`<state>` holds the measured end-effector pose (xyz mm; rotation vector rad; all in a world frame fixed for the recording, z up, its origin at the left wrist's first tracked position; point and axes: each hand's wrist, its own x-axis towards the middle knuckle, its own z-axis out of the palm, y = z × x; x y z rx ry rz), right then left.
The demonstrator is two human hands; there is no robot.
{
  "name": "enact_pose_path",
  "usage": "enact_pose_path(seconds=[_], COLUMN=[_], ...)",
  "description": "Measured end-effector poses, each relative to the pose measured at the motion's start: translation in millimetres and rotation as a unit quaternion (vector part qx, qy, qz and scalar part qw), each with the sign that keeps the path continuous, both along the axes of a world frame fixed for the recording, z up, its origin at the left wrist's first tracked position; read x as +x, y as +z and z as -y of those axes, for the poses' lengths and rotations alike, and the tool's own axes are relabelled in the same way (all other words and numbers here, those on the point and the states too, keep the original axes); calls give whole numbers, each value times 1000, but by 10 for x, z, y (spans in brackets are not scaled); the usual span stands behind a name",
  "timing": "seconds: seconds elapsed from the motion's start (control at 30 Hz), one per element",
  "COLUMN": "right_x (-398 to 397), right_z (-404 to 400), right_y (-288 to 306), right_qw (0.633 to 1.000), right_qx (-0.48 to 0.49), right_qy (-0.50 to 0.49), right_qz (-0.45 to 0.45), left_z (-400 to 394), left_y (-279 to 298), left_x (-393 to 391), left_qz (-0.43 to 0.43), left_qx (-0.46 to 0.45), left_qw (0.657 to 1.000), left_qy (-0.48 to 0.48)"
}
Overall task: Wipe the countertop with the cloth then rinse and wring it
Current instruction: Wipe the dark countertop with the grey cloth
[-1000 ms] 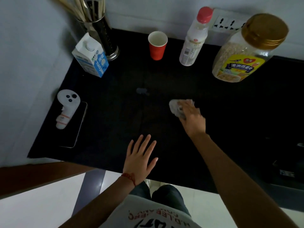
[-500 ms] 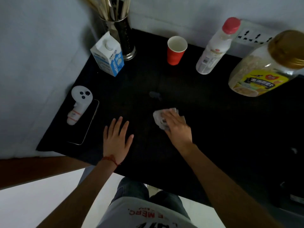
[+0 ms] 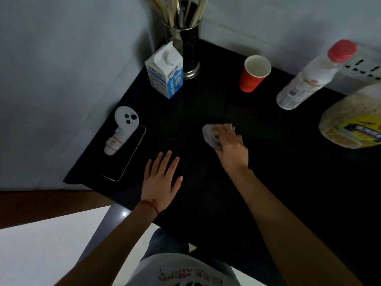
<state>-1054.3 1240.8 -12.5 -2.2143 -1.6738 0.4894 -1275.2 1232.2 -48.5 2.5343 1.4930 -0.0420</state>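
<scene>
A small pale cloth [image 3: 209, 133] lies bunched on the black countertop [image 3: 288, 166] near its middle. My right hand [image 3: 231, 147] presses down on the cloth with its fingers over it; only the cloth's left and far edges show. My left hand [image 3: 160, 178] rests flat on the countertop near the front edge, fingers spread, holding nothing. A red thread band circles its wrist.
A white controller [image 3: 121, 129] lies on a phone [image 3: 125, 162] at the left edge. Along the back stand a milk carton [image 3: 165, 73], a metal chopstick holder [image 3: 185, 48], a red paper cup [image 3: 253, 73], a red-capped bottle [image 3: 309, 79] and a big oat jar [image 3: 354, 118].
My right hand slid the cloth leftward and toward the back across the countertop. My left hand moved left along the front edge. The small smear seen earlier beside the cloth no longer shows.
</scene>
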Motion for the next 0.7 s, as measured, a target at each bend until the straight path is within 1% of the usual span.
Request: enact_pose_path(seconds=[0.07, 0.1, 0.17, 0.23, 0.3, 0.33, 0.43, 0.5, 0.6, 0.63, 0.67, 0.7], right_x=[-46, -97, -208, -279, -192, -147, -120, -224, -338, -283, -208, -145], right_z=[-213, -223, -42, 209, 140, 6, -348, -234, 233, 280, 232, 116], right_y=[51, 72, 38, 13, -40, -46, -42, -85, -143, -175, -195, -168], right_qw=[999, 998, 999, 1000, 1000, 1000, 1000, 999, 997, 994, 992, 992], right_qx=[-11, -25, -27, -1, 16, 19, 0, 4, 51, 56, 68, 73], right_qy=[-50, -60, -35, -7, 14, 13, -29, -37, 57, 87, 102, 93], right_qz=[-10, -12, -16, -23, -1, 11, 3, -5, 10, 16, 29, 41], left_z=[-3, -2, -2, -8, -12, -9, -12, -8, -10, -11, -9, -9], left_y=[3, 6, 11, 7, 4, 2, 1, -2, -18, -23, -23, -20], left_x=[-4, 0, 2, -4, 2, 2, -1, 6, -7, -9, -7, -4], left_qz=[-2, -3, -7, -8, -2, -1, 3, 3, 0, 2, 5, 6], left_qx=[2, 1, -2, -2, 1, 3, 3, 4, 6, 7, 9, 10], left_qw=[1000, 1000, 1000, 1000, 1000, 1000, 1000, 1000, 1000, 1000, 1000, 1000], left_qy=[0, 0, 0, 2, 2, 1, 1, -2, 0, 1, 1, 1])
